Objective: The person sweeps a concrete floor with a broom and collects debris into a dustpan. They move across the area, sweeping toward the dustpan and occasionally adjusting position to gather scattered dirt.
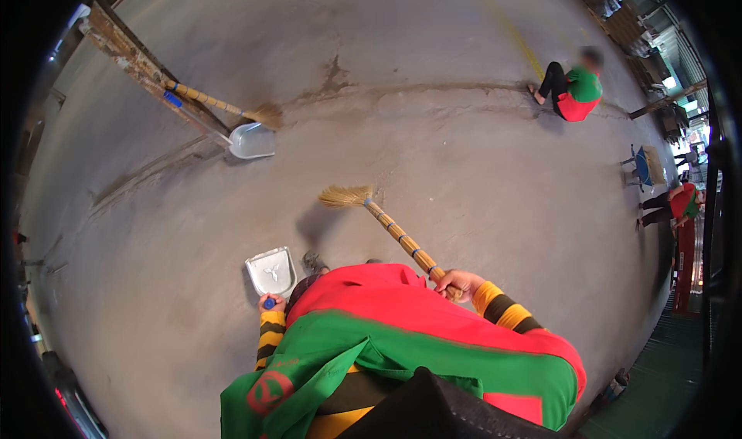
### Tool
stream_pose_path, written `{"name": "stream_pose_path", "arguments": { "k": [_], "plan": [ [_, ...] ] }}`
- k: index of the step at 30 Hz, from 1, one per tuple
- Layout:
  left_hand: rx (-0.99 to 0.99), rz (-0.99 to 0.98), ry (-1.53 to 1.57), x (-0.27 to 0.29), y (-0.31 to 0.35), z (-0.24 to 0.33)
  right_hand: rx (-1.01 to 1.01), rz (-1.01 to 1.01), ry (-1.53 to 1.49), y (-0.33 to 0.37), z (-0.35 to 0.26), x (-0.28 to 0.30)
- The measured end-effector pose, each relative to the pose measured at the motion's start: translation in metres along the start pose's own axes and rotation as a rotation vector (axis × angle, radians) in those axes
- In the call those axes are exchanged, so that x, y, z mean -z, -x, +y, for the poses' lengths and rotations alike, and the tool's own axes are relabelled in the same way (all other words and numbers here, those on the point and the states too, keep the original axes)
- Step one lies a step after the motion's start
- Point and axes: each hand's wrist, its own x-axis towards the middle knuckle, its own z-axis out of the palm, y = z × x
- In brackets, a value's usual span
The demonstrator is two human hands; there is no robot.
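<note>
My right hand (461, 284) is wrapped round the end of a straw broom (402, 242). The broom's bundled handle has dark bands and slants away to the left, with its bristles above or touching the concrete floor; which of the two I cannot tell. Low on the left, my left hand (272, 303) grips the blue-tipped handle of a silver metal dustpan (256, 269). The pan lies just beyond that hand, near my shoe (314, 263), with a three-pronged mark on its inner face. A gap of floor separates the bristles from the pan.
A second broom (212, 101) and dustpan (253, 143) are by a worn post (127, 56) at the far left. One person (580, 95) sits low on the floor at the far right. Another person (680, 202) is near a blue cart (643, 165). A crack (332, 91) crosses the floor.
</note>
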Motion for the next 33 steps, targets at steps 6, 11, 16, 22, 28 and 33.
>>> {"name": "stream_pose_path", "arguments": {
  "k": [6, 11, 16, 22, 28, 33],
  "plan": [
    [0.049, 0.080, 0.063, 0.001, 0.004, 0.026, -0.001, -0.008, 0.178, -0.080, -0.011, -0.008],
    [0.078, 0.129, -0.012, -0.006, 0.022, 0.045, 0.125, 0.214, 0.750, -0.190, -0.049, -0.047],
    [0.087, 0.125, -0.196, -0.012, 0.027, 0.063, 0.219, 0.425, 0.695, -0.262, -0.081, -0.064],
    [0.007, 0.111, -0.307, -0.011, 0.009, 0.084, 0.172, 0.630, 0.520, -0.269, -0.096, -0.028],
    [0.042, 0.117, -0.442, -0.026, -0.003, 0.085, 0.262, 0.648, 0.307, -0.229, -0.052, 0.043],
    [0.044, 0.123, -0.557, -0.037, -0.002, 0.065, 0.283, 0.657, 0.017, -0.170, 0.016, 0.071]
  ]
}}
